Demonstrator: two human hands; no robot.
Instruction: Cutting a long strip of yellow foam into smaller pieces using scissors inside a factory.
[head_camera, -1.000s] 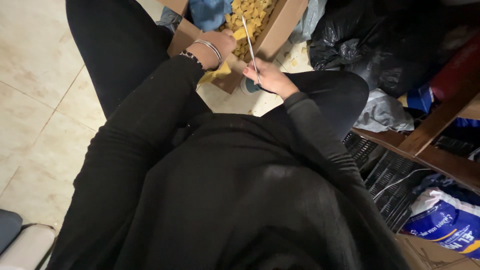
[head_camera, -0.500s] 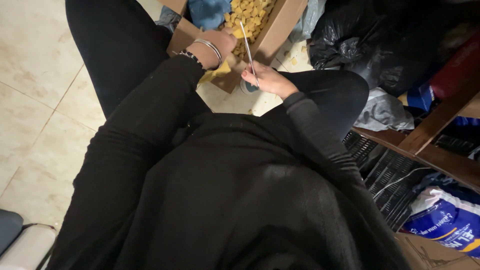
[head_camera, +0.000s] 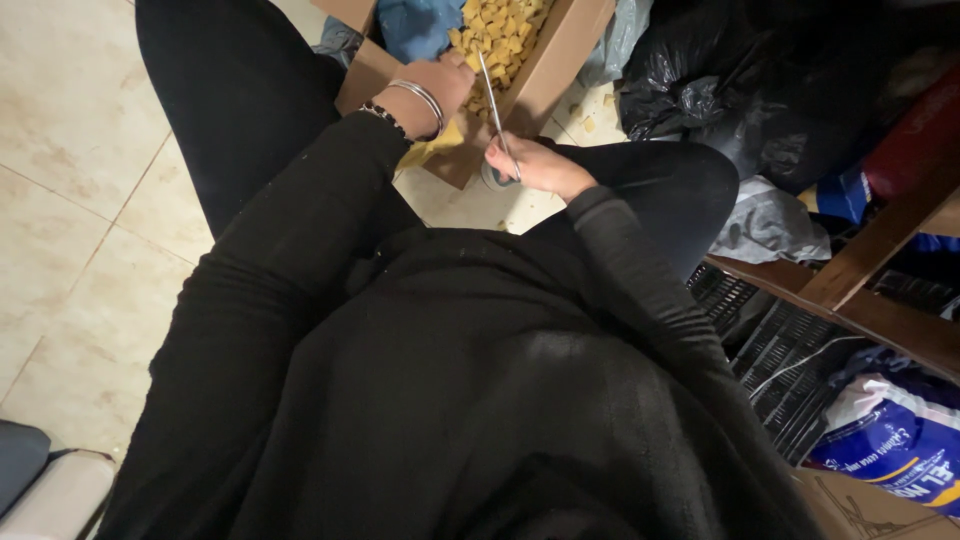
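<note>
My right hand (head_camera: 535, 165) grips a pair of scissors (head_camera: 494, 105), blades pointing up toward a cardboard box (head_camera: 555, 55). Small yellow foam cubes (head_camera: 492, 28) fill the box. My left hand (head_camera: 440, 85), with bracelets on the wrist, holds a yellow foam piece (head_camera: 432, 150) at the box's near edge. Both arms wear black sleeves and my black-clad legs frame the box.
Black plastic bags (head_camera: 740, 90) lie to the right of the box. A blue cloth (head_camera: 415, 25) sits at the box's left. A wooden shelf frame (head_camera: 860, 270), black crates (head_camera: 770, 340) and a blue-and-white sack (head_camera: 900, 440) are at the right. Beige floor tiles (head_camera: 70, 170) spread to the left.
The scissors blades have tilted slightly and my right hand has shifted a little; my left hand stays at the box edge.
</note>
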